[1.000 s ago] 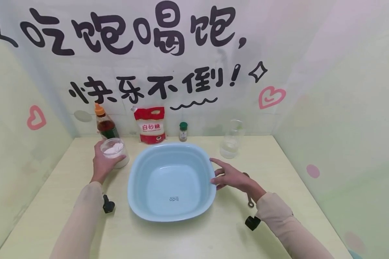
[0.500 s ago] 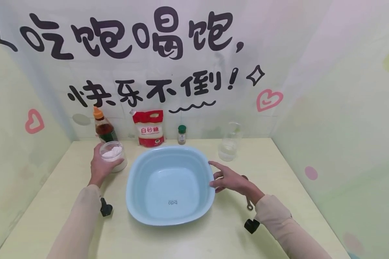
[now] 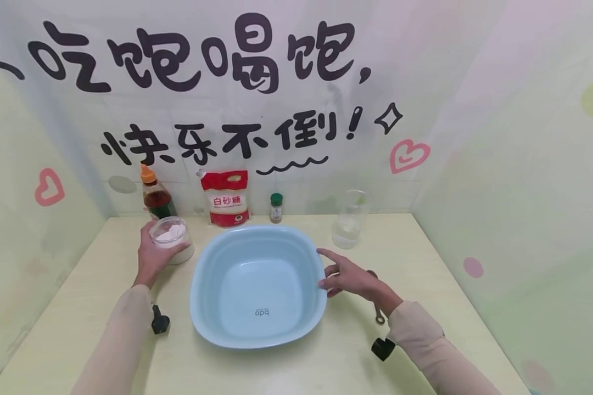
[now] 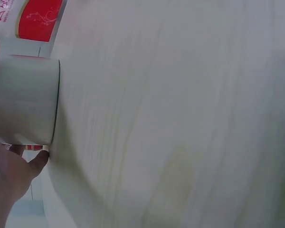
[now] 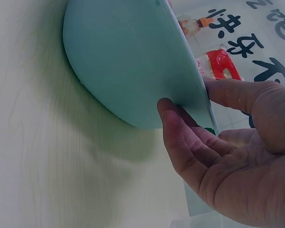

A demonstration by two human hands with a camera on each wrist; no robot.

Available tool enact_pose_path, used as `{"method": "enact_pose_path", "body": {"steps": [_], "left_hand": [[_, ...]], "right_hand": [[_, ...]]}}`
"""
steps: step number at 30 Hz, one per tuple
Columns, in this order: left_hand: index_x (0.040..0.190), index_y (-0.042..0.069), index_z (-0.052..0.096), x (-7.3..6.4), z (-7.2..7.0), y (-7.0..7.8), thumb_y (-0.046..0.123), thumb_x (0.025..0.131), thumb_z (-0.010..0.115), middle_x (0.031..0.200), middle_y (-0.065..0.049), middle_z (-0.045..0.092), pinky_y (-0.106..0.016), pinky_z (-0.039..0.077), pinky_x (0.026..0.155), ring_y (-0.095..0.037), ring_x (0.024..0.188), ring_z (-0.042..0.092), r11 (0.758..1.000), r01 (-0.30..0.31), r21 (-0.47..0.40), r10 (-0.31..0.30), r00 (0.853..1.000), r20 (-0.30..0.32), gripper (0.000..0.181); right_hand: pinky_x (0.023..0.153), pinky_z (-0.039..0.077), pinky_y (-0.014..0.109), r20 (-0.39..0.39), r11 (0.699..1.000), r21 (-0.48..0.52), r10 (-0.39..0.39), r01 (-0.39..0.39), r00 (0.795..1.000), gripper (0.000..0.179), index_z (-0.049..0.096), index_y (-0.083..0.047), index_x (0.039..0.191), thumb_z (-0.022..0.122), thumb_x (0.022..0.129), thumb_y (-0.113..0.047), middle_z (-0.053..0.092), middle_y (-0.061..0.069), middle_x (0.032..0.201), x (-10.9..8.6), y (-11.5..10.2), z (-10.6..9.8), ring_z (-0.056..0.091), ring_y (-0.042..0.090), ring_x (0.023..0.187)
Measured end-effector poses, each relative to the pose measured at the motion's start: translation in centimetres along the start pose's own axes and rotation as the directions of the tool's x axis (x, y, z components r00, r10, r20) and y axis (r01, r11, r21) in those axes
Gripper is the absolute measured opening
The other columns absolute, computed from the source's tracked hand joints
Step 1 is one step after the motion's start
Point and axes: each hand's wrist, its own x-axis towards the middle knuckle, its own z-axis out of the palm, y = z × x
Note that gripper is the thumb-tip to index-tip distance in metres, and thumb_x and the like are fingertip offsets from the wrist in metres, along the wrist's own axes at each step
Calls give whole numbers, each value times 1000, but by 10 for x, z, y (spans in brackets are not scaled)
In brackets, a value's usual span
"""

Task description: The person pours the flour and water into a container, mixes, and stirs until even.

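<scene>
The head view finds the jar [image 3: 182,238] on the table [image 3: 217,367] left of the basin [image 3: 257,288], white powder [image 3: 172,232] inside; the left wrist view shows only its wall, gripped by the left hand [image 3: 151,257]. The right hand [image 3: 347,276] holds the basin's rim, its bent fingers [image 5: 178,142] on the outer wall visible at right wrist. Both mouths face up; jar axis vertical.

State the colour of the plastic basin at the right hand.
The plastic basin is light blue, showing best in the head view.
</scene>
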Motion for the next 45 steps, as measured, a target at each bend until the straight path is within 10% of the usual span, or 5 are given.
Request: {"method": "enact_pose_path", "body": {"steps": [25,45], "left_hand": [[157,16,19,6,-11,17,40,79,83,158,-23,33,-72,38,107,-50,138,37,986,-135,94,134,991,12,105],[149,7,36,-28,-23,89,19,69,90,144,-22,45,-72,46,96,-46,121,46,851,-479,214,466,878,111,98]], "right_hand": [[80,63,42,-16,1000,-3,9,-9,1000,85,19,-12,159,70,92,-11,70,18,109,0,0,1,72,22,88],[80,63,42,-9,1000,-17,3,-3,1000,84,18,-13,160,69,93,-12,72,16,106,0,0,1,72,22,87]]}}
